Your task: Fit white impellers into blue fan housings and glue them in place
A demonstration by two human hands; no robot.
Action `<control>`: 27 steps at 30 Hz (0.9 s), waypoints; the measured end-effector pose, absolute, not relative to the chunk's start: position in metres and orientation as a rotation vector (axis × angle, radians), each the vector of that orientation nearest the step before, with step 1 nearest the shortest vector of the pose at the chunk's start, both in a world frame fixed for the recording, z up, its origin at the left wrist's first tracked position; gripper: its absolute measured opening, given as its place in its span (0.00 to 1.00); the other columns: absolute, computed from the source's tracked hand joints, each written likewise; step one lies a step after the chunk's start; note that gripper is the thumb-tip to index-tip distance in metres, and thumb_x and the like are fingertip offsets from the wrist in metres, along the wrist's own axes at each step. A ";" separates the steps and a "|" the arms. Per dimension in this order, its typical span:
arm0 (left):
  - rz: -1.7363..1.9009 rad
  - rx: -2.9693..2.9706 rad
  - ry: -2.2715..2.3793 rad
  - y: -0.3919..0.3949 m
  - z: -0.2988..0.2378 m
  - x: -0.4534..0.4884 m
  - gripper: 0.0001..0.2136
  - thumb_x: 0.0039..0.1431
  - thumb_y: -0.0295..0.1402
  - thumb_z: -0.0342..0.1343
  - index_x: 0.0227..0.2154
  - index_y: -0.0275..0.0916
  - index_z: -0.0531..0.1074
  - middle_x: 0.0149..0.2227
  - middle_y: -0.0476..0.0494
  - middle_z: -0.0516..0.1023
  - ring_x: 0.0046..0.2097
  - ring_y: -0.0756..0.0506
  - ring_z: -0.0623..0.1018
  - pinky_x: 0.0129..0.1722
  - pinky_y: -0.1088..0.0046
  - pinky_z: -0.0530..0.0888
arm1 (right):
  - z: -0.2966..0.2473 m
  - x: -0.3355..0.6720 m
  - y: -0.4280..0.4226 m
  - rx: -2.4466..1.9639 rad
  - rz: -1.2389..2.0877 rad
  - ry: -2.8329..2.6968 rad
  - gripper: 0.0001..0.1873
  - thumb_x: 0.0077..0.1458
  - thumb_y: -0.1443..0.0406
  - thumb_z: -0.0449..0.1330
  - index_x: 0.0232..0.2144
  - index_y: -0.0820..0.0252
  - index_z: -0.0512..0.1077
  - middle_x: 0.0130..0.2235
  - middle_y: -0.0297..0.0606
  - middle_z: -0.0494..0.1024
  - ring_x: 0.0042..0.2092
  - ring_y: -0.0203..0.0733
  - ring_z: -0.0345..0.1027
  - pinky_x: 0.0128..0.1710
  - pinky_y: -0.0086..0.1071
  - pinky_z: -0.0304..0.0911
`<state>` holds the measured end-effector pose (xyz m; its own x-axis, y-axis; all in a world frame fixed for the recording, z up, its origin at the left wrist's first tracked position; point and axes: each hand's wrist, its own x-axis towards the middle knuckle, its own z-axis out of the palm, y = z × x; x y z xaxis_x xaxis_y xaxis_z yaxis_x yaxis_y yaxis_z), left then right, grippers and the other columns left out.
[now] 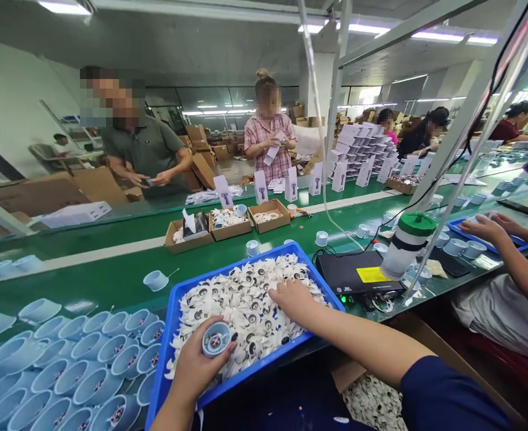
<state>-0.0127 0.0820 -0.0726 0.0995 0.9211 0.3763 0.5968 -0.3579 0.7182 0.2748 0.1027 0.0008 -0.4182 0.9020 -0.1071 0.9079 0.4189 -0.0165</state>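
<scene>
My left hand (201, 353) is wrapped round a light blue plastic cup (216, 339), its open end facing me, with small reddish and metallic parts inside. It is over the near left part of a blue tray (246, 378). White bladed plastic parts (241, 299), several with dark round centres, fill that tray. My right hand (293, 297) rests on the heap towards the tray's right side. Its fingers are bent down and drawn together among the white parts; what lies under the fingertips is hidden.
Rows of light blue cups (84, 353) stand left of the tray. A black box (354, 272) and a green-lidded bottle (407, 245) are to its right. Beyond are small cardboard boxes (270, 216) and white cartons (261, 188). Co-workers stand opposite; another's hands (488, 227) are at right.
</scene>
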 end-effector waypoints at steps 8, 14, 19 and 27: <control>1.194 1.969 1.440 0.077 -0.061 -0.006 0.29 0.48 0.55 0.67 0.47 0.40 0.77 0.45 0.37 0.85 0.48 0.34 0.84 0.52 0.53 0.79 | -0.004 0.259 0.104 1.471 -0.039 2.464 0.13 0.66 0.73 0.54 0.49 0.64 0.76 0.48 0.48 0.80 0.50 0.49 0.78 0.47 0.41 0.73; 1.221 1.926 1.399 0.058 -0.054 -0.008 0.28 0.48 0.54 0.67 0.47 0.40 0.77 0.46 0.38 0.84 0.51 0.35 0.83 0.53 0.56 0.79 | -0.006 0.244 0.122 1.577 0.058 2.388 0.12 0.67 0.65 0.60 0.50 0.63 0.74 0.53 0.43 0.78 0.49 0.44 0.76 0.48 0.42 0.75; 1.204 1.814 1.477 0.040 -0.062 -0.023 0.28 0.46 0.53 0.68 0.46 0.41 0.76 0.44 0.39 0.85 0.48 0.34 0.84 0.52 0.54 0.78 | 0.003 0.252 0.137 1.641 0.098 2.352 0.13 0.69 0.67 0.56 0.52 0.64 0.74 0.54 0.45 0.77 0.52 0.48 0.75 0.51 0.46 0.73; 1.260 1.619 1.495 0.043 -0.066 -0.027 0.32 0.46 0.56 0.67 0.48 0.40 0.74 0.41 0.40 0.85 0.43 0.37 0.84 0.48 0.59 0.80 | -0.008 0.241 0.142 1.527 -0.056 2.332 0.12 0.68 0.64 0.59 0.50 0.62 0.75 0.53 0.42 0.78 0.53 0.46 0.74 0.53 0.46 0.72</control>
